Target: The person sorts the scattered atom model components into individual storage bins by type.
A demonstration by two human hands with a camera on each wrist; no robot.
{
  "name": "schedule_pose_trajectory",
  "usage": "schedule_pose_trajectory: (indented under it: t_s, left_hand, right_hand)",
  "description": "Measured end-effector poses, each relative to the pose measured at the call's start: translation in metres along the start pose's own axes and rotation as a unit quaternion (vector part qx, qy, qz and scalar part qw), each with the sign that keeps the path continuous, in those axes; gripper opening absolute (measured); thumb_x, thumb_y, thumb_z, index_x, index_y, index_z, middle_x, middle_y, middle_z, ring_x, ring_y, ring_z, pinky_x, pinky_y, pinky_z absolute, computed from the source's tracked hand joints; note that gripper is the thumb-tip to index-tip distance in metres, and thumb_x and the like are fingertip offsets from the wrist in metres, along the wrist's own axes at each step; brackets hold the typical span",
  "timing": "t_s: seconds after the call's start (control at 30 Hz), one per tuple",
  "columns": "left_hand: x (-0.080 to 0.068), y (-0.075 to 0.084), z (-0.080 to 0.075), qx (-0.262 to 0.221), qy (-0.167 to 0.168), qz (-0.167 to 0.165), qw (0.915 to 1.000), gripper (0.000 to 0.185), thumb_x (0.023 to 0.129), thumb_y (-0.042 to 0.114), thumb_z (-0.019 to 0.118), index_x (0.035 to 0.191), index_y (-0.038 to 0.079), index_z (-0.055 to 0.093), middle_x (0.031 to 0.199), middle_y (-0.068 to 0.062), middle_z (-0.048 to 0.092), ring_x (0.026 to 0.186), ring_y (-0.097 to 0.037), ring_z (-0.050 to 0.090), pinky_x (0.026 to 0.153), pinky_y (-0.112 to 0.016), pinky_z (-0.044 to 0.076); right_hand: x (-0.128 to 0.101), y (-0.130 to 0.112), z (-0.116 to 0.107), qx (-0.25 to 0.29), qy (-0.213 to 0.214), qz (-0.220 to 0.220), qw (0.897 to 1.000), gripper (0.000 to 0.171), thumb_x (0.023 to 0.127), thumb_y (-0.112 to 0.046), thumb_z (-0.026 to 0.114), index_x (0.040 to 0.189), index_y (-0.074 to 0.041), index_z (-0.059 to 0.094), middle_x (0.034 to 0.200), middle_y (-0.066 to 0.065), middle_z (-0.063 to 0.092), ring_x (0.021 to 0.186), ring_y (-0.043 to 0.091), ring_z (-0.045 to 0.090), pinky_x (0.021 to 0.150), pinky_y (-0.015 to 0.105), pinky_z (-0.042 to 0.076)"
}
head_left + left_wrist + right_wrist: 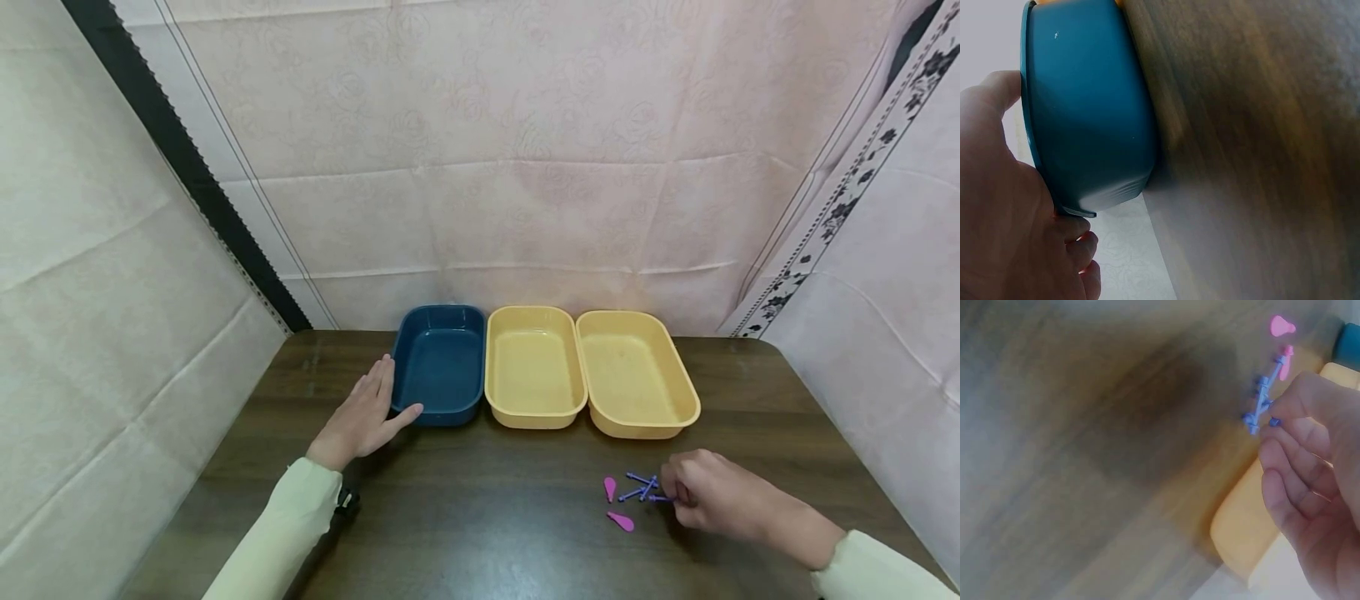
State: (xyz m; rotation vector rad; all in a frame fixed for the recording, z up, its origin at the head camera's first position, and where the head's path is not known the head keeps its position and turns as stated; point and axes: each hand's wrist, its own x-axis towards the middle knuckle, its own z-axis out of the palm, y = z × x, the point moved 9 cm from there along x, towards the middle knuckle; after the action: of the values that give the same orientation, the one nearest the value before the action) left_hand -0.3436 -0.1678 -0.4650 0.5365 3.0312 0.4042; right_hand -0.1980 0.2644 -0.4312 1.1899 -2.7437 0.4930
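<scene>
My left hand (pixel 372 406) lies flat on the dark wooden table (pixel 487 517), straight fingers along the left wall of a blue tray (pixel 440 364) and thumb at its near corner. The left wrist view shows that palm (pixel 1004 219) against the blue tray (pixel 1085 112). My right hand (pixel 678 493) pinches one of a few small blue-purple sticks (pixel 642 487) lying crossed on the table. Two pink teardrop pieces (pixel 610 488) (pixel 621 522) lie just left of them. In the right wrist view, the fingertips (pixel 1285 409) meet at the sticks (pixel 1263 400).
Two yellow trays (pixel 534 367) (pixel 637 375) stand side by side right of the blue one, touching in a row at the table's back. All three look empty. Pale cloth walls close in the back and both sides. A yellow tray (pixel 1241 531) shows beside my right hand.
</scene>
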Motion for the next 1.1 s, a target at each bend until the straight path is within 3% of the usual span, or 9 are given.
schedule_pose_trajectory:
  t_s: [0.3,0.53,1.1]
  left_hand:
    - [-0.001,0.0,0.0,-0.002,0.0,0.0,1.0,0.109,0.102,0.076,0.04,0.167,-0.005,0.006,0.178,-0.022,0.005,0.165,-0.042,0.012,0.134,-0.058,0.015]
    - [-0.001,0.001,0.0,-0.004,0.0,0.0,1.0,0.106,0.103,0.07,0.045,0.167,-0.005,0.006,0.178,-0.022,0.005,0.165,-0.041,0.011,0.134,-0.058,0.014]
    - [-0.001,0.001,0.0,-0.006,0.001,0.002,1.0,0.109,0.102,0.076,0.04,0.167,-0.004,0.005,0.178,-0.021,0.003,0.166,-0.04,0.01,0.134,-0.057,0.014]
  right_hand:
    - [0.021,-0.005,-0.018,-0.01,-0.013,0.016,1.0,0.039,0.068,0.0,0.082,0.072,-0.026,0.054,0.072,-0.02,0.046,0.067,-0.01,0.038,0.053,0.013,0.035]
    - [0.042,-0.012,-0.029,-0.037,-0.005,0.003,0.999,0.039,0.066,-0.001,0.08,0.069,-0.026,0.049,0.072,-0.018,0.044,0.069,-0.007,0.037,0.056,0.013,0.034]
    - [0.117,-0.022,-0.039,-0.062,-0.014,-0.016,0.998,0.027,0.077,-0.001,0.081,0.072,-0.017,0.061,0.071,-0.009,0.053,0.068,-0.001,0.042,0.06,0.017,0.039]
